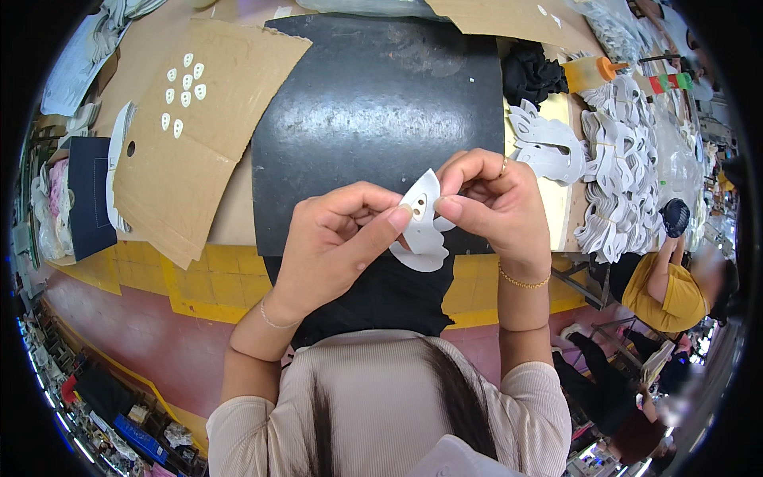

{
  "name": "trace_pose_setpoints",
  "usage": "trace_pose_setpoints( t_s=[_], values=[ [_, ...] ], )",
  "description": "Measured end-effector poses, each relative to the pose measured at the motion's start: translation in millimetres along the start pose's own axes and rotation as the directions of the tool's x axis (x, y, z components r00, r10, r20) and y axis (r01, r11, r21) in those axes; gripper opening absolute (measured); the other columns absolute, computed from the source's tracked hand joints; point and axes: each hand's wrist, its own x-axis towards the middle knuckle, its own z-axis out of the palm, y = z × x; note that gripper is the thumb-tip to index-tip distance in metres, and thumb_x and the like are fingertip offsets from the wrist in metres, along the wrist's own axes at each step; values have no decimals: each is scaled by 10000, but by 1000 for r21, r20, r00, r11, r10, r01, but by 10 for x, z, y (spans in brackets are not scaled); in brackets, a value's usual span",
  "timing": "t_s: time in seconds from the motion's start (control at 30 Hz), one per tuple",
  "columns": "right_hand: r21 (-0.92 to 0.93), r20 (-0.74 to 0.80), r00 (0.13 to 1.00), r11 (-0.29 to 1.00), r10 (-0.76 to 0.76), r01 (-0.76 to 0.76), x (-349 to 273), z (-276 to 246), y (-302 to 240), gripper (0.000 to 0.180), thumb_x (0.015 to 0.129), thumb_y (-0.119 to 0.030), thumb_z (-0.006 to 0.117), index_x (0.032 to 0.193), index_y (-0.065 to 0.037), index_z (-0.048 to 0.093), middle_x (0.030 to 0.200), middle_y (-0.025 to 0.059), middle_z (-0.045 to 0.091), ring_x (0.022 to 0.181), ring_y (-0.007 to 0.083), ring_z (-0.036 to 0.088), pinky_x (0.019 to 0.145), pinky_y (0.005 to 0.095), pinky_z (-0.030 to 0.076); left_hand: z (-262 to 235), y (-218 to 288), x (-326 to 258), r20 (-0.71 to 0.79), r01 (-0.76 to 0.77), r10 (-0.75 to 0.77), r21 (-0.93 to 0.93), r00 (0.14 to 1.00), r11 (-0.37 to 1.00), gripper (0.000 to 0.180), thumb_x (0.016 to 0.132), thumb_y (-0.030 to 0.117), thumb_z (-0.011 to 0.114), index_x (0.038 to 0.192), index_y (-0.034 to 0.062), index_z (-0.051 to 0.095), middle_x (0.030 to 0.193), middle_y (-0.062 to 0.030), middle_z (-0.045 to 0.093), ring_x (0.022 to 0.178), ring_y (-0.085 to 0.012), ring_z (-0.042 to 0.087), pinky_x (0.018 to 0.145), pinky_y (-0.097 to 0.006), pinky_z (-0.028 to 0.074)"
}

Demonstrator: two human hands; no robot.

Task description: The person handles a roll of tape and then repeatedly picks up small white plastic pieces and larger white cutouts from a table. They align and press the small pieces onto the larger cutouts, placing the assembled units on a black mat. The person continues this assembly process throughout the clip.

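Note:
Both hands hold a white, curved, flat cut-out piece (421, 248) above the near edge of a black mat (373, 103). My left hand (330, 238) pinches its left side between thumb and forefinger. A small off-white tab with dark holes (419, 208) lies against the piece, beside my left thumb tip. On the other side, my right hand (509, 208) has thumb and fingertips closed at the piece's upper right edge. The lower part of the piece hangs free. My right fingers partly hide what lies behind them.
Several small off-white tabs lie on a cardboard sheet (214, 103) at left. Bundled white cut-outs (616, 167) and a loose stack of them (544, 147) are at right, near black cloth (532, 75) and an orange-tipped bottle (588, 74). A person in yellow (668, 294) sits farther right.

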Motion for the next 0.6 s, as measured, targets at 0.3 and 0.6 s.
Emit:
trace_pose_setpoints(
  t_s=[0.3,0.6],
  values=[
    [220,18,999,975,39,-42,-11,11,50,130,907,-19,770,992,19,679,921,51,713,838,81,677,735,216,552,6,64,-7,8,-13,12,92,1000,996,149,1008,58,663,1085,-62,706,957,-102,750,861,-123,711,770,-255,572],
    [204,-81,996,978,-31,47,-41,82,85,264,869,45,781,972,-40,553,953,91,716,881,109,685,776,244,570,37,74,-11,-36,-75,89,283,995,956,106,965,54,709,1032,-25,730,868,-78,761,806,-90,708,723,-239,547]
  ],
)
